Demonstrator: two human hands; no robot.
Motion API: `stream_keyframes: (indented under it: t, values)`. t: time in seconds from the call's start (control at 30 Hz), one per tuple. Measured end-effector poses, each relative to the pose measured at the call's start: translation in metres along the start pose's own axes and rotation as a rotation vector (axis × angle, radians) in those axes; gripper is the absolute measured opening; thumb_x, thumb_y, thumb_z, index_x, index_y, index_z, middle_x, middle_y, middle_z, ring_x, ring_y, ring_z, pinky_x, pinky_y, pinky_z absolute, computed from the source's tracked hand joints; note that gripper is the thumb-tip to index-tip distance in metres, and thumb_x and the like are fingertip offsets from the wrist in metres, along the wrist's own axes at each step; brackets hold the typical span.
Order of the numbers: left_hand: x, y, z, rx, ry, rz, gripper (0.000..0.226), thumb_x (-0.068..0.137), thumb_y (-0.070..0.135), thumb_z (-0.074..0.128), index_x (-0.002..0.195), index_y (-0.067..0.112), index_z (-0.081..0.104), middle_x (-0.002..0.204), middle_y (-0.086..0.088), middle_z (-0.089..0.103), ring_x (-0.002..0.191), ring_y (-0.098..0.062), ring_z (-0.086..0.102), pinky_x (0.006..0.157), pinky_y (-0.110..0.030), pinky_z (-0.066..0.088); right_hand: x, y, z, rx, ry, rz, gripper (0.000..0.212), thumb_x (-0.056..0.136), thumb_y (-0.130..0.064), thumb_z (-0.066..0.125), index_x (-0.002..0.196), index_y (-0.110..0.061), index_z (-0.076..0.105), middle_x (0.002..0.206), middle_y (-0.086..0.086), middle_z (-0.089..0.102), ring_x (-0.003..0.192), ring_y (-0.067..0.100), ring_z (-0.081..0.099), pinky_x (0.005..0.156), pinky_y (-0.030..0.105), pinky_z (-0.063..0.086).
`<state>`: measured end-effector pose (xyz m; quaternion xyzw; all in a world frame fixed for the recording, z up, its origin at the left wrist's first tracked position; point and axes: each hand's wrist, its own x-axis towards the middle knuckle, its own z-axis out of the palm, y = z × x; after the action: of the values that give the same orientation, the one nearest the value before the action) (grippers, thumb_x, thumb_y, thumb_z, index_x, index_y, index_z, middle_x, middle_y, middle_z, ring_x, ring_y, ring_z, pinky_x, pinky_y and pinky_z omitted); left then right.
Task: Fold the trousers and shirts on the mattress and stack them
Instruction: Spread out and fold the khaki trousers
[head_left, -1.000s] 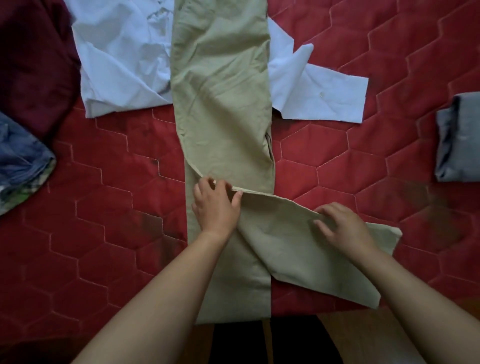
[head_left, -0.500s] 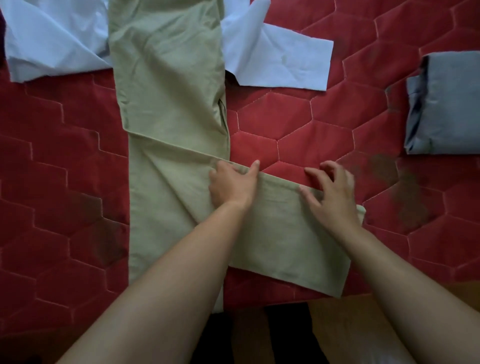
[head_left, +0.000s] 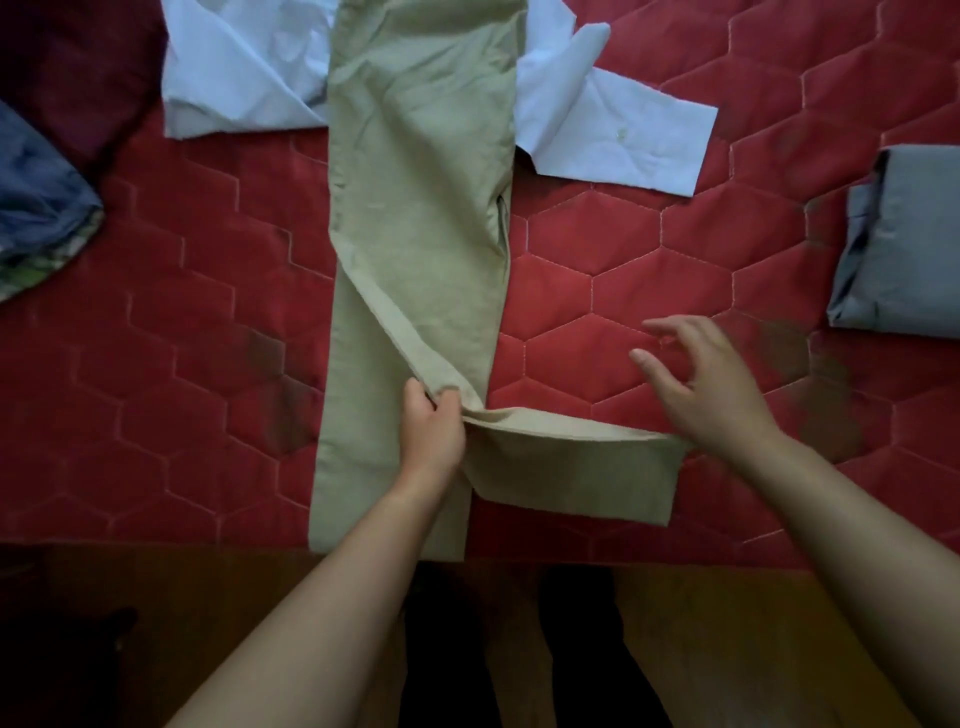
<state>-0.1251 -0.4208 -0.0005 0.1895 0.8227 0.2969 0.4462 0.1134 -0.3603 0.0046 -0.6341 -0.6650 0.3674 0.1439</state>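
Beige trousers (head_left: 415, 208) lie lengthwise on the red quilted mattress (head_left: 623, 270), one leg end bent out to the right near the front edge. My left hand (head_left: 431, 426) pinches the fabric at the bend of that leg. Over the mattress to the right hovers my right hand (head_left: 701, 384), fingers spread, holding nothing. A light blue shirt (head_left: 597, 124) lies spread under the trousers at the back.
A folded grey garment (head_left: 904, 244) sits at the right edge. Blue denim (head_left: 36, 197) and a dark maroon cloth (head_left: 78, 67) lie at the left. The mattress's front edge meets a wooden floor (head_left: 727, 623), where my dark-trousered legs stand.
My right hand has lifted off the bent leg and now hovers open to the right. My left hand now pinches the fold instead of pressing flat. The view shifted.
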Motion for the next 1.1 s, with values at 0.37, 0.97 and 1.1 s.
stream_keyframes:
  t: [0.37,0.97,1.1]
  values:
    - [0.041,-0.090,-0.150,0.284,-0.005,0.010,0.021,0.093,0.010,0.047,0.112,0.016,0.054,0.102,-0.001,0.059,0.082,-0.013,0.054,0.060,-0.018,0.041,-0.055,-0.093,0.121,0.028,-0.143,-0.039,0.038,0.085,-0.033,0.065,0.119,-0.019,0.058,0.108,-0.003,0.054,0.099,0.009,0.051,0.090,0.024,0.041]
    - [0.055,-0.055,-0.106,0.464,-0.399,0.543,0.034,0.088,0.012,0.051,0.121,0.020,0.058,0.113,-0.001,0.065,0.105,-0.019,0.059,0.088,-0.030,0.045,-0.093,-0.066,0.143,-0.032,0.107,0.233,0.051,0.086,-0.034,0.064,0.131,-0.013,0.050,0.129,0.006,0.047,0.105,0.016,0.052,0.092,0.022,0.039]
    - [0.019,-0.067,-0.148,0.214,-0.478,0.441,0.033,0.083,0.002,0.047,0.086,0.030,0.063,0.078,0.015,0.068,0.074,-0.002,0.061,0.066,-0.022,0.047,-0.105,-0.081,0.114,0.022,0.183,0.174,0.048,0.085,-0.037,0.064,0.127,-0.016,0.053,0.121,0.002,0.050,0.104,0.014,0.052,0.091,0.024,0.040]
